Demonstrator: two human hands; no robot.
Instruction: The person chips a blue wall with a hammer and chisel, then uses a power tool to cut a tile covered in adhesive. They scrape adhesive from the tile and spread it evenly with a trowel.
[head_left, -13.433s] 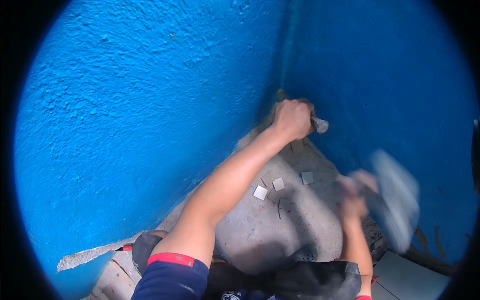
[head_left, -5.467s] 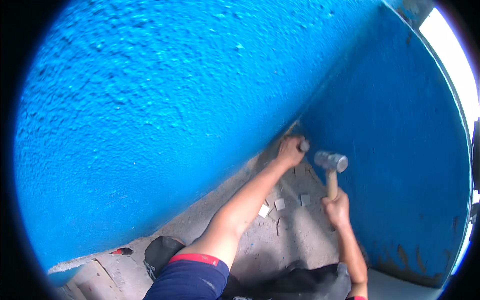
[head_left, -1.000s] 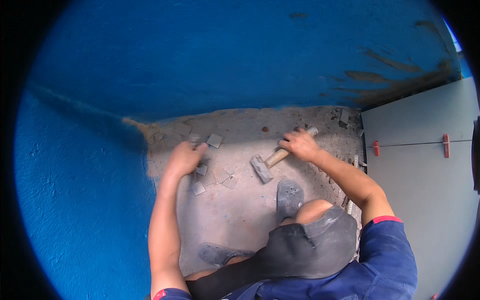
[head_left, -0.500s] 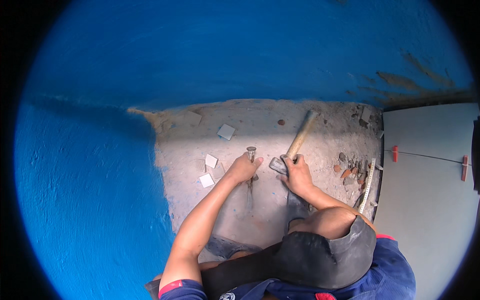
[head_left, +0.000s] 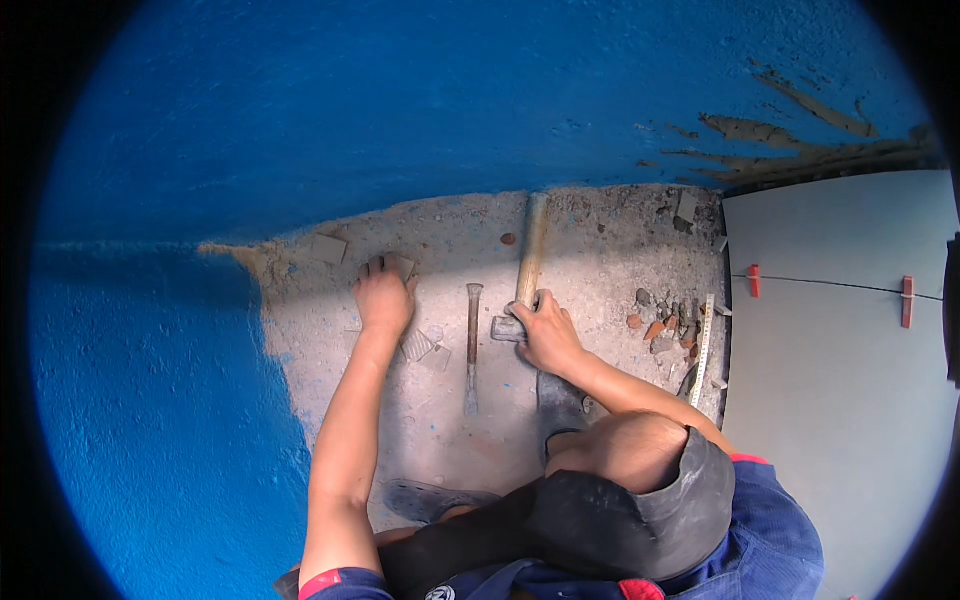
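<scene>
My left hand (head_left: 384, 300) is on the floor at the left, its fingers and thumb closed about a small square tile (head_left: 404, 267); the hand hides part of it. With my right hand (head_left: 547, 335) I grip a hammer where handle meets head. Its wooden handle (head_left: 534, 240) points toward the far wall and its grey metal head (head_left: 508, 328) is by my thumb. Between my hands a flat-ended steel chisel (head_left: 473, 345) lies lengthwise on the floor, touched by neither. Near my left wrist lies a ribbed tile piece (head_left: 417, 346).
Blue walls (head_left: 160, 350) close off the left and far sides. Another tile (head_left: 328, 249) lies by the far left corner. At right are rubble pieces (head_left: 655, 330), a white measuring strip (head_left: 705, 345) and a grey panel (head_left: 830, 400) with a cord and red clips.
My left hand has let go of the chisel, which now lies down, and has moved left to the tile. My right hand still holds the hammer. The view has shifted right.
</scene>
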